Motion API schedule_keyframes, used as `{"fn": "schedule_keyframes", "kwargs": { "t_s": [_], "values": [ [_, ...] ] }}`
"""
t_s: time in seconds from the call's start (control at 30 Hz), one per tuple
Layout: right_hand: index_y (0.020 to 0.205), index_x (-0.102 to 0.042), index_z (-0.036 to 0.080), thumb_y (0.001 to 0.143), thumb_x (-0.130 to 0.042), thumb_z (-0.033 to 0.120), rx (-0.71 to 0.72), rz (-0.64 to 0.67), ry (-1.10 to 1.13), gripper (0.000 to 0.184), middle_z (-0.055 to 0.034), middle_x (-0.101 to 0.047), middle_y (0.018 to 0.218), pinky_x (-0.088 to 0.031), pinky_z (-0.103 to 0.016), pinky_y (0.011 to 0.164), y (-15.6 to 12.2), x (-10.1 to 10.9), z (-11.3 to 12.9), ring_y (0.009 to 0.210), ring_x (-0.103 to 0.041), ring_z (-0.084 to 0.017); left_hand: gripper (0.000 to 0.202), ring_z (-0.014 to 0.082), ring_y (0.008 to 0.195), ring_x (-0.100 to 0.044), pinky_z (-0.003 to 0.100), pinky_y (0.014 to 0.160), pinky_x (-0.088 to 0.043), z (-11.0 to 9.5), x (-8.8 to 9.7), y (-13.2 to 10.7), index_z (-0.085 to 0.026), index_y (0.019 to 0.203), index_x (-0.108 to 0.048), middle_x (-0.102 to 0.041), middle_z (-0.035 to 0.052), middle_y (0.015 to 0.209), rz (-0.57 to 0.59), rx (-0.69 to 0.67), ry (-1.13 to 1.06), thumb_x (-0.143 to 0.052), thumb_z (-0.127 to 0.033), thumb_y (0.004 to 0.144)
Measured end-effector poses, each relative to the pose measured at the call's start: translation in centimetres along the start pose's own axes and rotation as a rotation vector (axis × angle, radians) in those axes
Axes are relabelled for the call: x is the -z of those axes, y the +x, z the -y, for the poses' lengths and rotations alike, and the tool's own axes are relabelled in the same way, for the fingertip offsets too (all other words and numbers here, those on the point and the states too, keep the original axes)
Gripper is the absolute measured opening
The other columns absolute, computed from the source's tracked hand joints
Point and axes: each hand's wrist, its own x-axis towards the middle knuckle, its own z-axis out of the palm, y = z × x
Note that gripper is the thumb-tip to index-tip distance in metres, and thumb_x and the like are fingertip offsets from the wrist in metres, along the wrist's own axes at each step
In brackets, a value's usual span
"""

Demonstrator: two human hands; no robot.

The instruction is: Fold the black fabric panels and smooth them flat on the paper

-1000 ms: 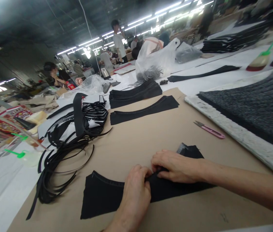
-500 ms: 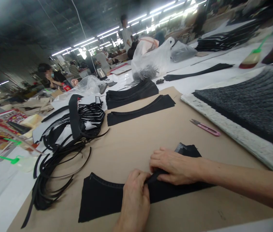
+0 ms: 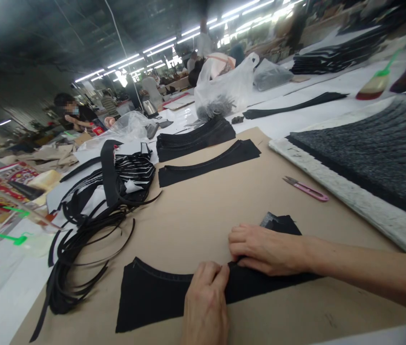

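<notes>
A curved black fabric piece (image 3: 148, 297) lies flat on the brown paper sheet (image 3: 203, 211) near the table's front edge. My left hand (image 3: 206, 302) rests on its middle, fingers curled and pinching the upper edge of the cloth. My right hand (image 3: 263, 249) lies just to the right, fingers bent and pressed down on the same edge. The two hands almost touch. A small dark scrap (image 3: 280, 223) shows behind my right hand.
A bundle of black strips (image 3: 80, 239) lies left. Further back sit a single curved black piece (image 3: 206, 163) and a stack of them (image 3: 195, 136). Pink thread snips (image 3: 305, 189) lie right, next to a dark grey mat on a white board (image 3: 368, 153). People work at far tables.
My left hand has slid a little toward me along the fabric edge. My right hand stayed nearly in place. The view shifted slightly.
</notes>
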Motion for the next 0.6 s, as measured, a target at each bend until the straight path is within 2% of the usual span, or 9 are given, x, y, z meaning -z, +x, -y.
{"fn": "schedule_keyframes", "kwargs": {
  "t_s": [0.1, 0.2, 0.3, 0.37, 0.4, 0.47, 0.6],
  "values": [
    [0.082, -0.052, 0.019, 0.092, -0.047, 0.014, 0.077, -0.012, -0.134, 0.012, -0.0036, -0.057, 0.087, -0.033, -0.032, 0.076, -0.5, -0.3, -0.1, 0.082, -0.048, -0.018, 0.052, 0.0210, 0.106, -0.058, 0.031, 0.090, -0.050, 0.8, -1.6, -2.1, -0.012, 0.130, -0.053, -0.065, 0.0102, 0.112, -0.115, -0.153, 0.215, -0.037, -0.001, 0.082],
    [0.080, -0.050, 0.019, 0.093, -0.043, 0.016, 0.125, -0.015, -0.230, 0.015, -0.0033, -0.056, 0.084, -0.030, -0.034, 0.074, -0.6, -0.2, -0.1, 0.078, -0.047, -0.017, 0.055, 0.0187, 0.114, -0.056, 0.032, 0.100, -0.044, 1.5, -2.3, -3.0, -0.016, 0.131, -0.053, -0.064, 0.0065, 0.121, -0.262, -0.161, 0.274, -0.034, 0.000, 0.082],
    [0.080, -0.050, 0.019, 0.092, -0.046, 0.018, 0.133, -0.015, -0.262, 0.013, -0.0028, -0.057, 0.084, -0.029, -0.034, 0.074, -0.3, 0.1, 0.1, 0.078, -0.048, -0.017, 0.048, 0.0173, 0.108, -0.059, 0.032, 0.097, -0.046, 1.8, -1.8, -2.6, -0.017, 0.127, -0.055, -0.066, 0.0059, 0.116, -0.231, -0.235, 0.232, -0.035, -0.004, 0.086],
    [0.084, -0.053, 0.019, 0.089, -0.053, 0.020, 0.116, -0.021, -0.265, 0.005, -0.0021, -0.058, 0.085, -0.028, -0.034, 0.073, -0.2, 0.3, 0.2, 0.080, -0.049, -0.018, 0.043, 0.0177, 0.107, -0.060, 0.032, 0.094, -0.048, 1.8, -1.3, -2.2, -0.017, 0.127, -0.054, -0.067, 0.0067, 0.113, -0.201, -0.257, 0.197, -0.039, -0.007, 0.088],
    [0.088, -0.055, 0.020, 0.087, -0.056, 0.021, 0.112, -0.024, -0.271, 0.002, -0.0017, -0.058, 0.086, -0.027, -0.035, 0.072, -0.1, 0.4, 0.3, 0.081, -0.049, -0.018, 0.041, 0.0177, 0.106, -0.060, 0.032, 0.093, -0.049, 1.6, -1.0, -2.0, -0.017, 0.126, -0.054, -0.067, 0.0067, 0.111, -0.207, -0.247, 0.167, -0.040, -0.007, 0.089],
    [0.095, -0.057, 0.021, 0.086, -0.058, 0.021, 0.125, -0.023, -0.285, 0.009, -0.0010, -0.058, 0.086, -0.026, -0.035, 0.070, 0.0, 0.5, 0.5, 0.081, -0.049, -0.018, 0.041, 0.0169, 0.104, -0.060, 0.030, 0.090, -0.051, 1.4, -0.6, -1.9, -0.019, 0.126, -0.053, -0.067, 0.0061, 0.107, -0.253, -0.162, 0.074, -0.040, -0.006, 0.089],
    [0.092, -0.060, 0.021, 0.090, -0.052, 0.020, 0.151, -0.025, -0.283, 0.008, -0.0019, -0.058, 0.084, -0.026, -0.035, 0.071, 0.1, 0.5, 0.6, 0.079, -0.049, -0.017, 0.044, 0.0163, 0.098, -0.062, 0.027, 0.083, -0.054, 1.6, 0.6, -1.7, -0.023, 0.127, -0.050, -0.062, 0.0057, 0.108, -0.184, 0.130, -0.029, -0.054, -0.011, 0.086]
  ]
}}
